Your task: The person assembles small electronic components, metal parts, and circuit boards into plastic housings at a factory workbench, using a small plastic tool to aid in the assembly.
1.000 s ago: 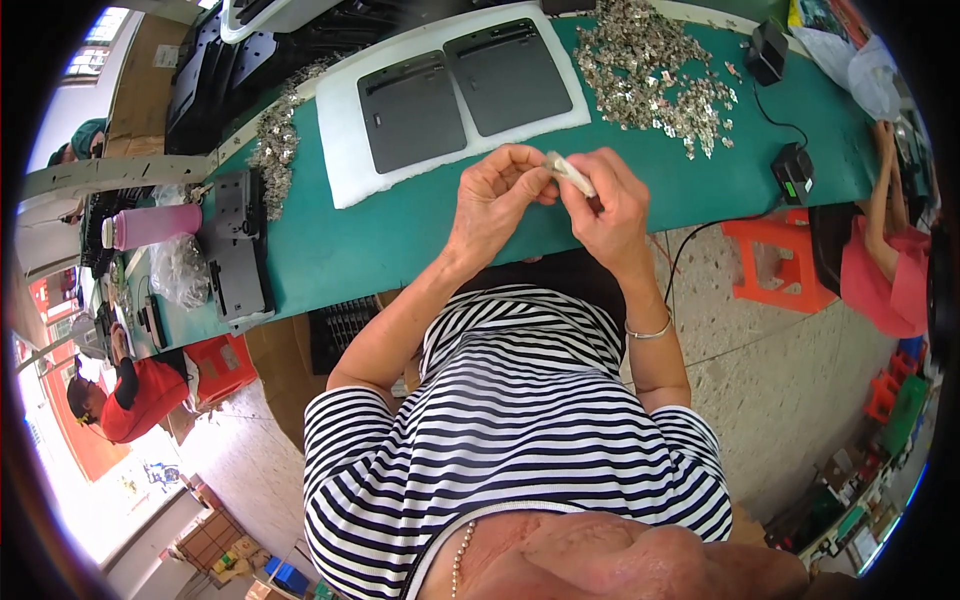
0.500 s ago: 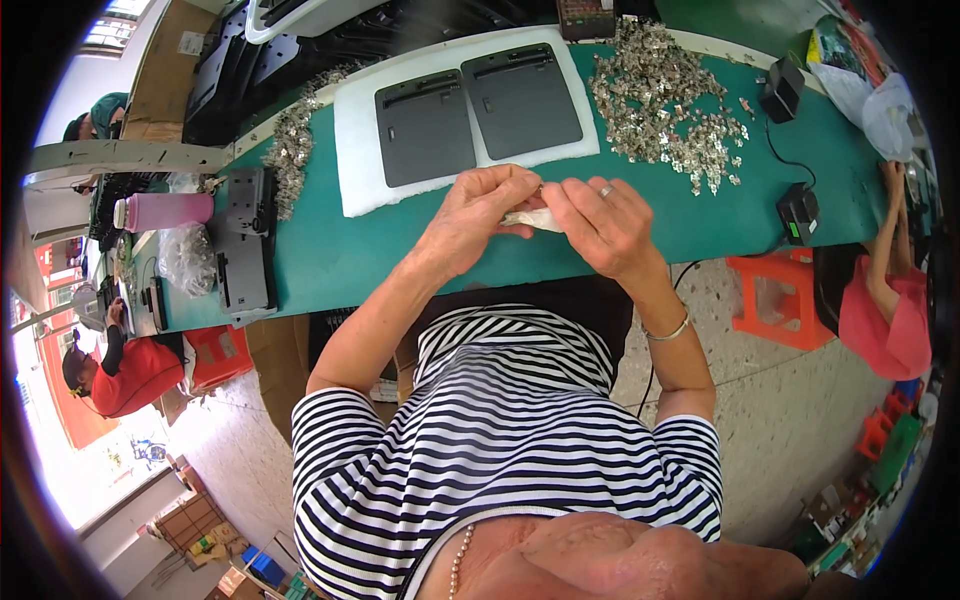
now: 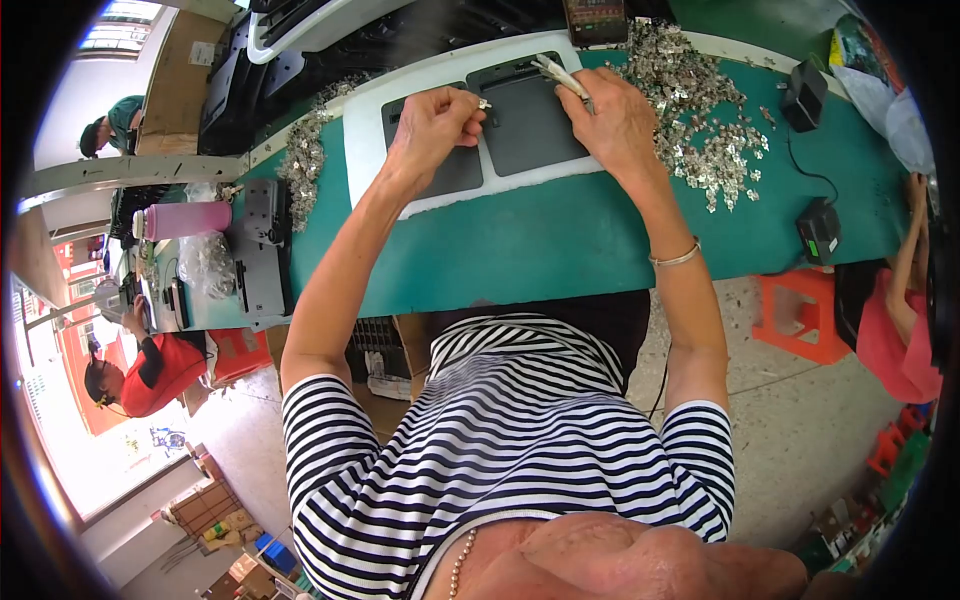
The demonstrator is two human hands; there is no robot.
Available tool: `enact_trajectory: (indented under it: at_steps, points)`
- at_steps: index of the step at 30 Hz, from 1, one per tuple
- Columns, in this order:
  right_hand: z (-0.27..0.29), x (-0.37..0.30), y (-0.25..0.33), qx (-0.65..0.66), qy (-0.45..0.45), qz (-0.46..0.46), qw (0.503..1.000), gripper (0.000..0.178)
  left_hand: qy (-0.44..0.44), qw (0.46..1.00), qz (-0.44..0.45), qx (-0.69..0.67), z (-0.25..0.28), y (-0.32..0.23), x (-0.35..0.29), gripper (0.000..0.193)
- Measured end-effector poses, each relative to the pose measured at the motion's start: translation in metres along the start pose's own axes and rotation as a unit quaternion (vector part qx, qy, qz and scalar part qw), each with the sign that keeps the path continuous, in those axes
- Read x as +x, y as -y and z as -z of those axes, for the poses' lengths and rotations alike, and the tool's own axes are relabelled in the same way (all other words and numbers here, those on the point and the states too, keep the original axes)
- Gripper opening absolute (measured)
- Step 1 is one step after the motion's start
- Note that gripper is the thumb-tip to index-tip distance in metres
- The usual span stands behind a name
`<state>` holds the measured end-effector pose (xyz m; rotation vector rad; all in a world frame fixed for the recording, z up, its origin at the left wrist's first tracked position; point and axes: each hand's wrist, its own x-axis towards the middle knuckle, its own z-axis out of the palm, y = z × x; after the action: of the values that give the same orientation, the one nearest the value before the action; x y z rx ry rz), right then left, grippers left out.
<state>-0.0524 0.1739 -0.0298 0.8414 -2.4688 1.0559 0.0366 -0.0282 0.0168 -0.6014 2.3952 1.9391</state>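
My left hand (image 3: 435, 132) is closed, pinching a small shiny metal clip (image 3: 485, 104) between thumb and fingers over the left black plastic panel (image 3: 447, 178). My right hand (image 3: 620, 118) is wrapped round a slim white-wrapped tool (image 3: 560, 76), its exact kind unclear. The tool's tip points up and left over the slotted far end of the right black panel (image 3: 530, 135). Both panels lie side by side on a white foam pad (image 3: 495, 186). To the right of my right hand spreads a big heap of small metal clips (image 3: 690, 100).
Another strip of metal clips (image 3: 302, 165) runs along the table's left. Beyond it are a grey-black housing (image 3: 262, 270), a plastic bag (image 3: 207, 266) and a pink bottle (image 3: 187, 220). A phone (image 3: 597, 22) stands behind the heap; two black boxes (image 3: 806, 95) sit right. Other people work at both sides.
My hands were together in front of the foam pad; they have separated and moved forward over the panels. The metal clip now shows in my left hand, the white-wrapped tool in my right.
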Motion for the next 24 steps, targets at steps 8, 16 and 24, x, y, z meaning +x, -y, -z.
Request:
enact_trajectory:
  at_steps: [8,16,24]
  points:
    - [-0.016,-0.008,-0.005,0.030,-0.022,0.020,0.999,0.019,-0.036,0.983,-0.008,0.178,0.007,0.013,0.035,0.032]
    - [-0.020,-0.008,-0.014,0.042,-0.037,0.035,0.998,0.018,-0.118,0.938,-0.083,0.316,0.000,0.009,0.038,0.035]
    - [-0.023,-0.010,-0.011,0.035,-0.047,0.040,0.997,0.019,-0.134,0.918,-0.091,0.362,-0.002,0.014,0.040,0.035]
